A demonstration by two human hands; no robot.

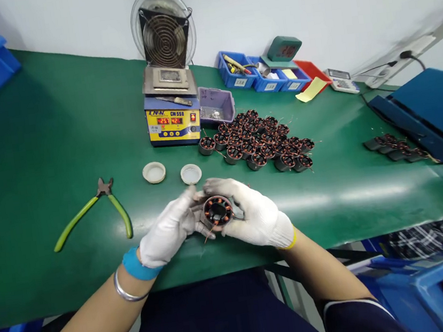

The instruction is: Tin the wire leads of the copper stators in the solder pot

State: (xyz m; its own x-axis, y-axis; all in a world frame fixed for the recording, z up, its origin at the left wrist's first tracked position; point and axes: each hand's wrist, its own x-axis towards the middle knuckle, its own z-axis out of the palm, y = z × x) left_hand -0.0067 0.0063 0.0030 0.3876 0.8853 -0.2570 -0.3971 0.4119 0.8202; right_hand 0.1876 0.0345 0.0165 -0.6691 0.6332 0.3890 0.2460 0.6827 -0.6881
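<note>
Between my two gloved hands, over the front of the green table, is a motor stator (pixel 218 211) with copper windings, its open end facing up. My left hand (pixel 176 223), in a white glove, has its fingers closed against the stator's left side. The right hand (pixel 253 210), also gloved, curls round the right side and back of it. A copper wire end sticks out at its lower left. Just beyond my hands lie two small white dishes (pixel 154 172). Several similar stators (pixel 259 158) stand grouped behind and to the right.
Green-handled cutters (pixel 105 188) lie open at left. A solder pot (pixel 173 119) with a fan (pixel 166 39) behind it stands at the back, beside a purple bin (pixel 217 99). Blue bins (pixel 238 80) line the wall. At right are more stators (pixel 395 147) near a blue box (pixel 435 102).
</note>
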